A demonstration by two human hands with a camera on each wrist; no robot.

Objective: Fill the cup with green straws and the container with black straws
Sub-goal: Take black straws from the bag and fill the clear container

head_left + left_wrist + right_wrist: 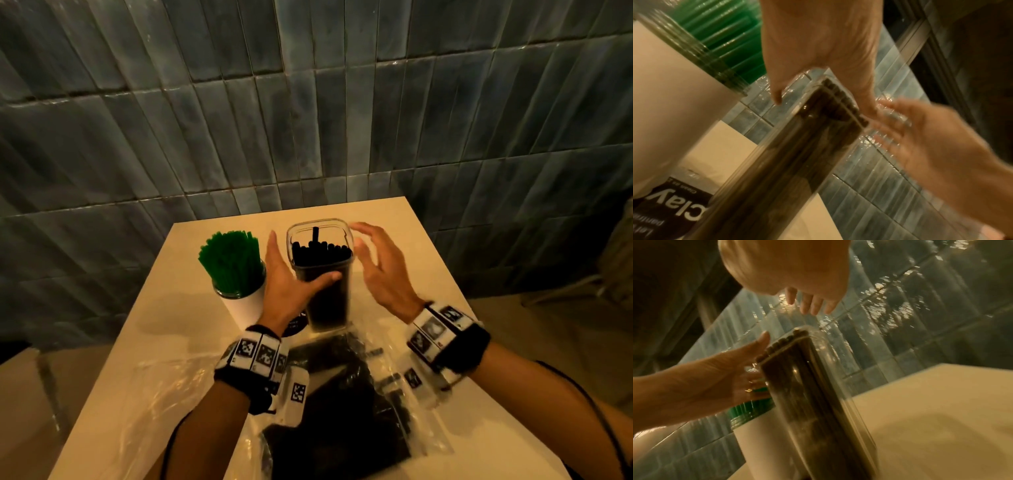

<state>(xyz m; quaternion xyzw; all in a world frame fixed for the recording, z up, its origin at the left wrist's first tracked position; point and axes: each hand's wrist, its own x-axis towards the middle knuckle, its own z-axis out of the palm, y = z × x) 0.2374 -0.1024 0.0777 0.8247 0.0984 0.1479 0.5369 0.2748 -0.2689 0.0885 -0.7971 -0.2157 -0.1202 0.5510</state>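
Observation:
A white cup (245,306) packed with green straws (233,263) stands at the back left of the table. To its right is a tall clear container (327,308) full of black straws (322,255), one of which sticks up above the rest. My left hand (298,263) holds the container from the left, thumb across its front wall and fingers along the far side. My right hand (368,246) hovers just right of the rim, fingers spread and blurred, holding nothing. In the left wrist view the container (807,154) sits between my thumb and fingers.
A clear plastic bag of black straws (342,394) lies at the table's front, with crumpled clear plastic (164,383) to its left. The beige table (411,267) ends close behind the cup at a dark tiled wall (308,120). Floor drops away on both sides.

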